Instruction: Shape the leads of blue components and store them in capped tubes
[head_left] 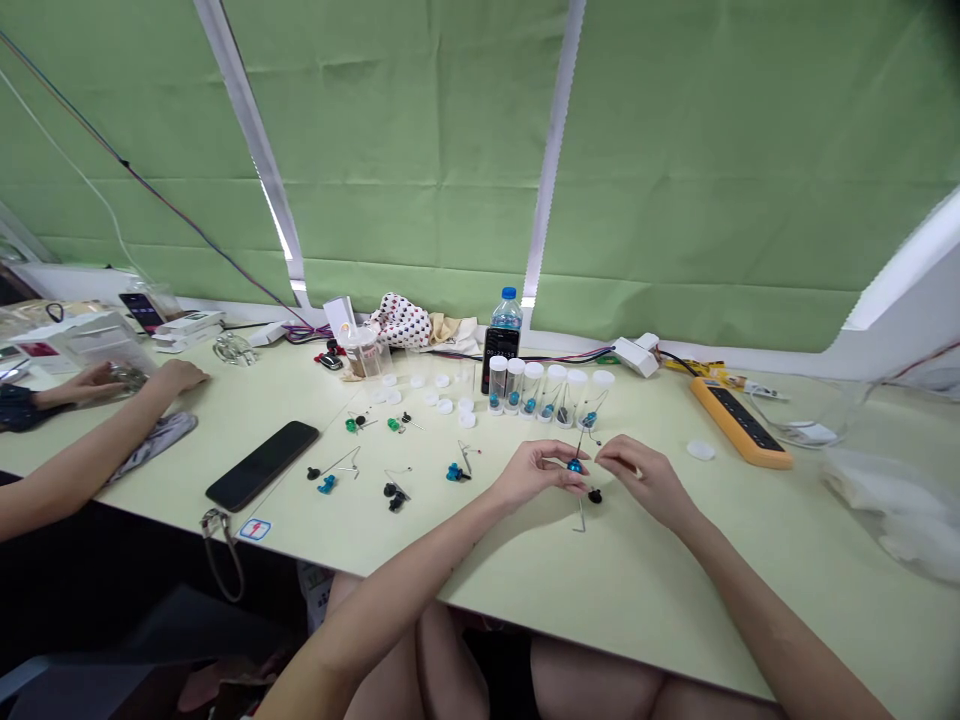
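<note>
My left hand (538, 470) pinches a small blue knob-like part (575, 466) with a thin metal rod standing up through it. My right hand (637, 475) is just to its right, thumb and fingers pressed together; whatever is in that pinch is too small to name. A thin bent wire shows above the fingertips. On the table between the hands lie a black knob-like part (595, 496) and an L-shaped hex key (580, 518). Behind them stands a row of clear tubes with white caps (532, 390), blue parts inside several.
Left of my hands lie clusters of blue (455, 472), black (395, 495) and green parts (351, 425) with wires. A dark phone (262, 465), loose white caps (445, 406), a bottle (508, 310) and an orange power strip (739, 422) surround them. Another person's arms (112, 440) reach in at far left.
</note>
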